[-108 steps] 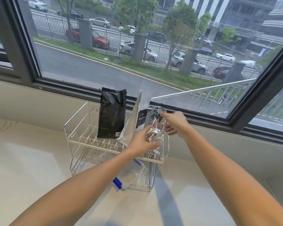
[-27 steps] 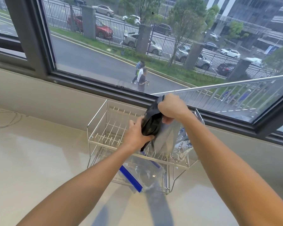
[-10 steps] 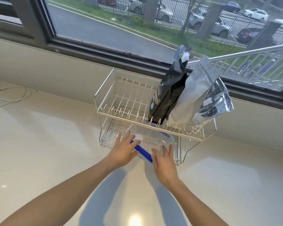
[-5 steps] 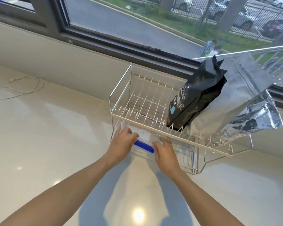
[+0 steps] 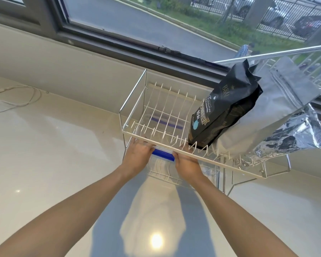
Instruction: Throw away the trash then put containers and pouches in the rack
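Reaching under the top tier of the wire rack (image 5: 132,101), both hands lose their fingertips behind the rack's front rail, so how the fingers lie there cannot be made out in the head view. The left hand (image 5: 137,155) and the right hand (image 5: 187,164) sit on either side of the blue clip of a clear plastic container (image 5: 162,161), which is on the rack's lower tier; whether the hands grip it or only press against it cannot be told. The container's clear walls are hard to trace through the wires, and a second blue strip shows faintly through the upper grid farther back. On the top tier, at its right end, a black pouch (image 5: 224,110) stands tilted to the right among the prongs, leaning on a silver pouch (image 5: 278,106) just behind it. A crinkled foil pouch (image 5: 295,136) lies beside them, hanging out past the rack's right end. The rack stands on a pale glossy counter (image 5: 54,154) against the low wall under a dark-framed window (image 5: 119,43). A white cable (image 5: 22,97) lies looped on the counter well to the left. Both forearms are cut off by the lower edge, and their shadows fall on the counter between them, around a bright reflection of a lamp.
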